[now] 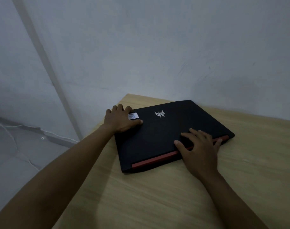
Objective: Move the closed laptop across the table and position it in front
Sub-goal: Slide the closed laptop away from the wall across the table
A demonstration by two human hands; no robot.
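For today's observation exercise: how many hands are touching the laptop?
2. The left hand grips the laptop at its far left corner, by the sticker; the right hand rests on the near red-striped edge.

sticker [133,116]: print too small | left hand [119,120]: covers sticker edge

No legible text or numbers found. Laptop [165,134] lid carries a silver angular emblem [159,114], wordless. A small white sticker [133,116] sits at the lid's left corner, touching the left hand [120,120]; its print is too small to read
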